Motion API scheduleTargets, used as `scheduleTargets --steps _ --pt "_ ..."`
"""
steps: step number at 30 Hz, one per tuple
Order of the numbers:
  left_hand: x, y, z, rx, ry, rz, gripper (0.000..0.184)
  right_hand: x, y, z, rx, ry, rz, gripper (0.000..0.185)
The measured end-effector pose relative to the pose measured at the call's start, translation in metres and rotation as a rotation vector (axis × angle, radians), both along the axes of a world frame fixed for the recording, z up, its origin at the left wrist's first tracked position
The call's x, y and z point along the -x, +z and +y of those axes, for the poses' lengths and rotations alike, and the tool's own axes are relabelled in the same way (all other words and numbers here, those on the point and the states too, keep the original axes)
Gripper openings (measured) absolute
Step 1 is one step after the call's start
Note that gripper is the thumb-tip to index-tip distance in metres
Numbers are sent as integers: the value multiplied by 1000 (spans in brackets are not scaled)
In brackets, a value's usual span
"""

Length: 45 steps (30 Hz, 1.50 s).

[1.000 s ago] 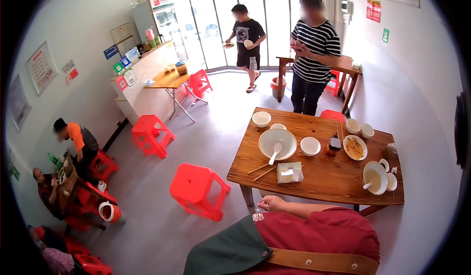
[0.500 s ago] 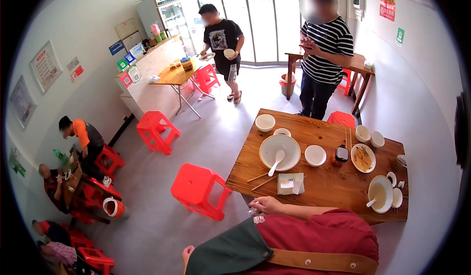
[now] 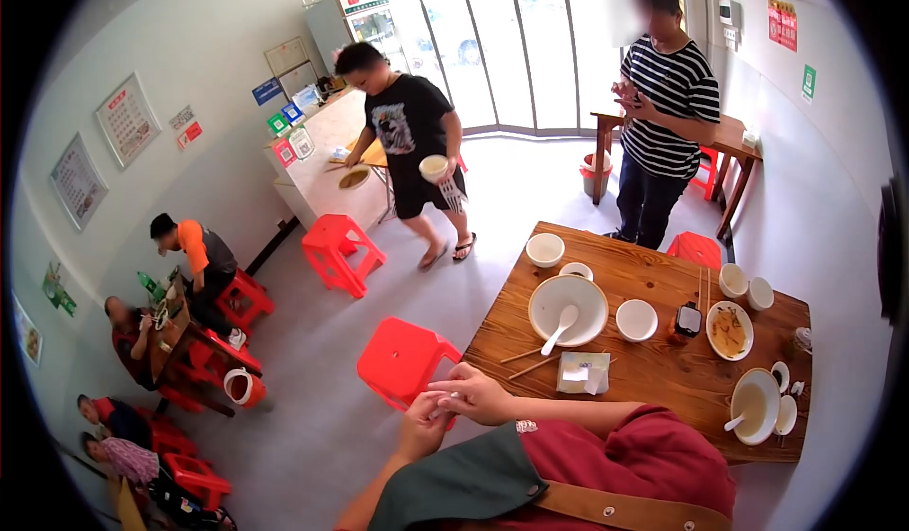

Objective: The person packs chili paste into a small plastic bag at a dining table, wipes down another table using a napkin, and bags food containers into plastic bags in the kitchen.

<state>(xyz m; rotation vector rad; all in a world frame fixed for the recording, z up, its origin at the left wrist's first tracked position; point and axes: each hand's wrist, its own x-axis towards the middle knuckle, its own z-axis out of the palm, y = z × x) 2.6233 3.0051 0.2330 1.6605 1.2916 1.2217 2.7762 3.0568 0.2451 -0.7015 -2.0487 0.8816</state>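
Note:
My right hand [image 3: 476, 396] reaches in from the right, past the near edge of the wooden table [image 3: 653, 417]. Its fingers are closed against my left hand [image 3: 425, 429], which comes up from below. The two hands meet above the floor, just in front of a red plastic stool [image 3: 402, 360]. A small whitish bit shows at the fingertips, too small to name. On the table nearest my hands lie a tissue packet [image 3: 583, 373] and a pair of chopsticks [image 3: 533, 367]. Behind them stands a large white bowl [image 3: 544, 315] with a white spoon [image 3: 561, 328] in it.
The table also bears small bowls [image 3: 636, 320], a plate with food remains [image 3: 730, 331] and a soup bowl [image 3: 756, 408]. A person in black [image 3: 409, 143] carries bowls near the counter. Another in stripes [image 3: 663, 105] stands behind the table. Diners sit at left.
My left hand has risen to meet my right hand, which held something clear and crumpled. The person in black has come forward and turned. The view has shifted slightly left.

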Motion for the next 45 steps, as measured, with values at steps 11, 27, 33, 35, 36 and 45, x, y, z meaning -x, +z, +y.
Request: scheduleTargets --steps 11,27,33,35,36,45 --pt "4 5 -3 -458 -12 461 18 -15 -25 -6 156 35 72 11" --pt "2 -1 -25 430 -125 27 8 -27 -35 -29 317 87 -28 10" --pt "11 -36 -14 489 -200 -165 16 -20 -41 -31 437 54 -13 13" --pt "8 -22 -18 263 -202 228 15 -21 -40 -31 464 70 24 12" --pt "5 -19 -19 265 -201 223 15 -21 -40 -31 495 87 65 12" --pt "4 -2 -14 555 -240 -153 12 -26 -42 -24 1023 227 303 14"
